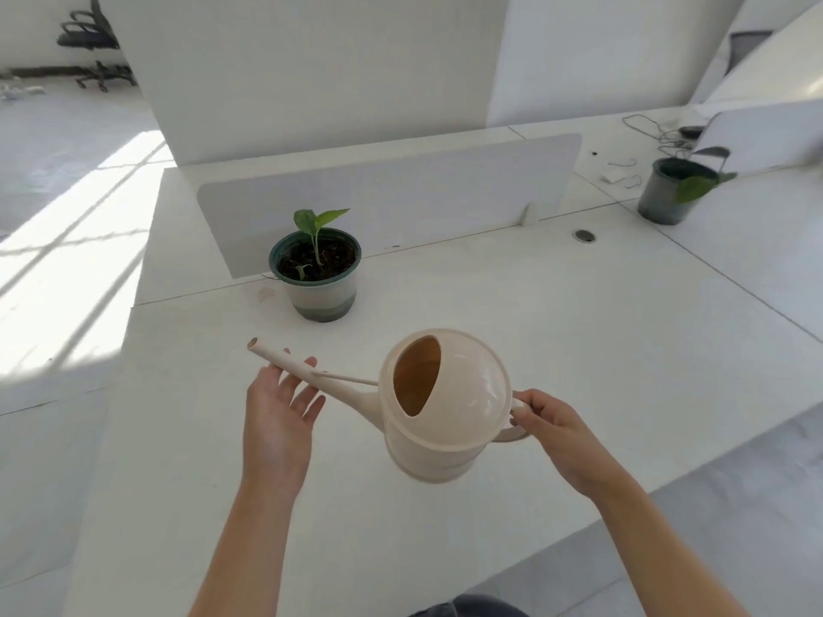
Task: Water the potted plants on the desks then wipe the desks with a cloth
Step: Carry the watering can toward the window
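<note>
A cream watering can point(450, 411) hangs above the white desk point(556, 331), its long spout pointing up and left. My right hand point(552, 434) grips its handle at the right. My left hand point(278, 416) lies palm up under the spout, straight fingers touching it from below. Beyond the spout tip stands a small potted plant point(316, 273) with green leaves in a green-and-white pot. A second potted plant point(677, 189) in a dark pot stands at the far right. No cloth is in view.
A low white divider panel point(401, 193) runs behind the near pot. A round cable grommet point(584, 236) sits in the desk. Loose cables point(654, 131) lie at the back right. An office chair point(91, 42) stands far left on the floor.
</note>
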Motion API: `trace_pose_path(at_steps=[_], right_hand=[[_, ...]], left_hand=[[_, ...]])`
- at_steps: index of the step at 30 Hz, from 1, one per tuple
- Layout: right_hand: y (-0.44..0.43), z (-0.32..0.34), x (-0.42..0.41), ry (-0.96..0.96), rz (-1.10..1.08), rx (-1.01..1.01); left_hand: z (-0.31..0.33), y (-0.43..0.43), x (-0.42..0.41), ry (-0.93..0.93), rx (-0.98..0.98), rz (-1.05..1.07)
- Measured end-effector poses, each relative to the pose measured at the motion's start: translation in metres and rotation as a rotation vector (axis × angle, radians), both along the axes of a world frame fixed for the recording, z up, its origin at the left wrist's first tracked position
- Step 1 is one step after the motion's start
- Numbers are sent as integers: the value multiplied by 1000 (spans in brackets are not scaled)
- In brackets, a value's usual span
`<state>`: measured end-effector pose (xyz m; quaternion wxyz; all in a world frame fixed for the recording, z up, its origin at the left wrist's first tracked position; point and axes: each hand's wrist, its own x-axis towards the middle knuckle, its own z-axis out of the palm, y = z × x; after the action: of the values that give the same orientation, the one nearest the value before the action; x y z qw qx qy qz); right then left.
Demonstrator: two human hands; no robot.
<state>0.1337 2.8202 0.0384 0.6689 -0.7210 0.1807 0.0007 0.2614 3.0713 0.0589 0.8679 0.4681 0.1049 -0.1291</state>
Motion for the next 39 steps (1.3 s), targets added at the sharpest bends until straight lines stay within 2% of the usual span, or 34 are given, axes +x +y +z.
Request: trace_pose_path(at_steps=[9, 19, 29, 39], right_hand=[[-20, 33, -107, -123, -363, 27], [-25, 48, -281, -169, -771, -51], [-3, 53, -449, -119, -1008, -79], [2, 51, -561, -72, -1224, -115]], left_hand=[[22, -73, -37, -73, 13, -328], [39, -151, -154, -130, 91, -712], [40, -183, -300, -188, 140, -940], [45, -229, -400, -262, 168, -1127]])
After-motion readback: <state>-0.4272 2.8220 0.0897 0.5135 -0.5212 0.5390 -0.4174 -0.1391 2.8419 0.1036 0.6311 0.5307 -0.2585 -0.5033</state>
